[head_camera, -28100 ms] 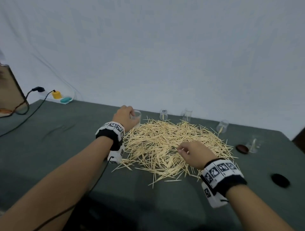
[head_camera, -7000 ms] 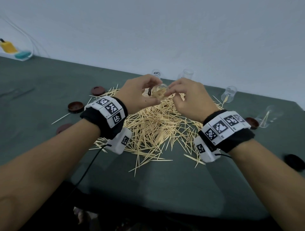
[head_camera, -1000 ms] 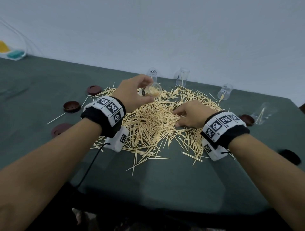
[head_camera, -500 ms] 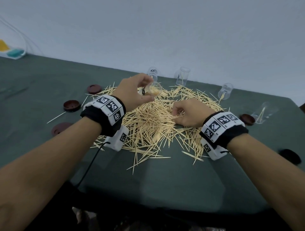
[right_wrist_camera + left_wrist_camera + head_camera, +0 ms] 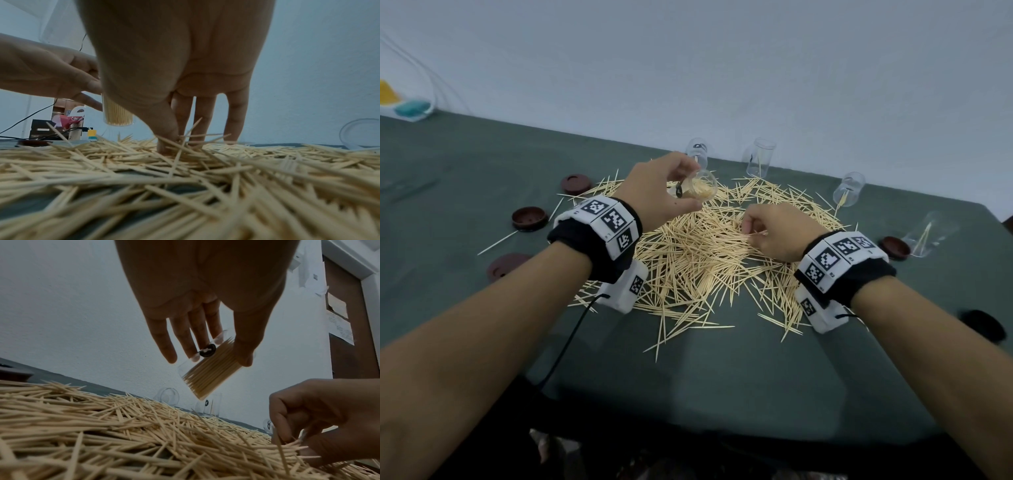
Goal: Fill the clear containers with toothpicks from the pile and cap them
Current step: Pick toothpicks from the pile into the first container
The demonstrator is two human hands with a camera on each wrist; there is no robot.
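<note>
Nearest to you, in the lower middle of the head view, the pile of toothpicks (image 5: 709,253) lies spread on the dark green table (image 5: 722,377), and it is still large. Your right hand (image 5: 777,233), at the centre right of the frame, is low on the pile with the fingers curled; thumb and fingers pinch a few toothpicks (image 5: 287,444), as the left wrist view shows in its lower right corner.

A little farther, at the upper centre, your left hand (image 5: 657,192) holds a clear container (image 5: 700,188) above the pile, gripped between thumb and fingers and tilted with the mouth toward you. In the left wrist view this container (image 5: 207,369) looks almost full of toothpicks. It has no cap yet.

At the left of the frame three dark red caps (image 5: 529,218) lie on the table, apart from the pile. On the right one more cap (image 5: 894,247) lies beside a fallen container (image 5: 928,236) with only a few sticks inside.

Farthest, along the back edge, two containers (image 5: 760,161) stand upright and one (image 5: 849,190) leans over; each holds at most a few sticks.

In my judgement you are still on the first container: some more toothpicks, then its cap. The other four containers are nearly all to be filled and capped, so most of the task remains.
</note>
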